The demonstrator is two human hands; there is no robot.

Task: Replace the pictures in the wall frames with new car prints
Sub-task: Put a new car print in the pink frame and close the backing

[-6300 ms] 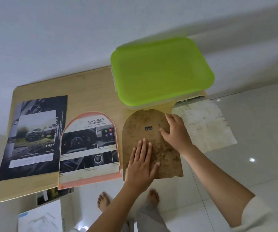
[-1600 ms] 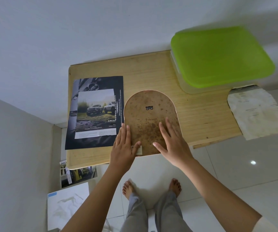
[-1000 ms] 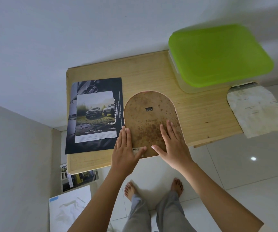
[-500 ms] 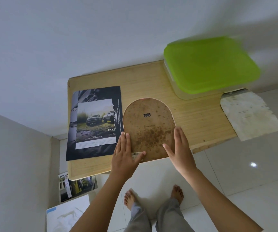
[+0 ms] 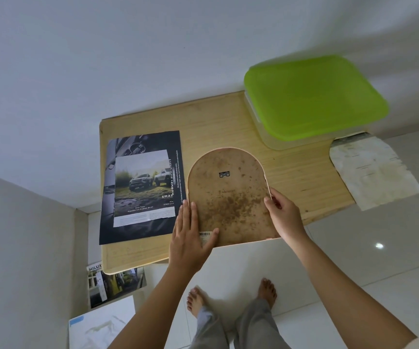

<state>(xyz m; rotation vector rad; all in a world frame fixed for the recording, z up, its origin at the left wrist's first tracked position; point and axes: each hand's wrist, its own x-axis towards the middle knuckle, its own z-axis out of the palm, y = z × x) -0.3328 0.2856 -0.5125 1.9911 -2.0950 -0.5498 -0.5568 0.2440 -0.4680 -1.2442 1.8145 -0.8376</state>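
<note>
Two contact pts on the frame (image 5: pixel 228 192). R hand (image 5: pixel 282 212) has left the backing's centre and now sits at the frame's right rim, thumb on the backing, fingers curled over the edge: a narrow pinch. L hand (image 5: pixel 190 238) unchanged: flat, fingers straight, pressing the near-left corner, thumb across the barcode label (image 5: pixel 204 235).

Frame lies face down, hanger clip (image 5: pixel 224 174) beyond both hands, near edge overhanging the table (image 5: pixel 228 122). Judgement: backing seated; next op prob. lift or flip.

Left of L hand: car print (image 5: pixel 142 187). Beyond R hand, to the right: green-lidded box (image 5: pixel 314 96), stained sheet (image 5: pixel 372 172).
</note>
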